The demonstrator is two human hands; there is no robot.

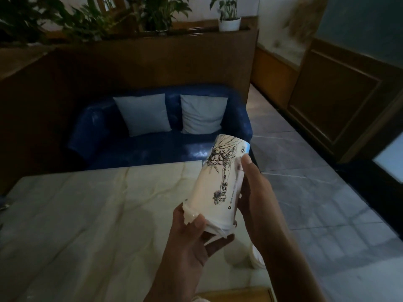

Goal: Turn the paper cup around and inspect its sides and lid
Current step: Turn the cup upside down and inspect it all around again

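blue sofa [139,147] behind marble table [76,205]

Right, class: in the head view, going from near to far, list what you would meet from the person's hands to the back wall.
Left hand → white paper cup with black drawing → blue sofa → two pale square cushions → wooden partition → white plant pot.
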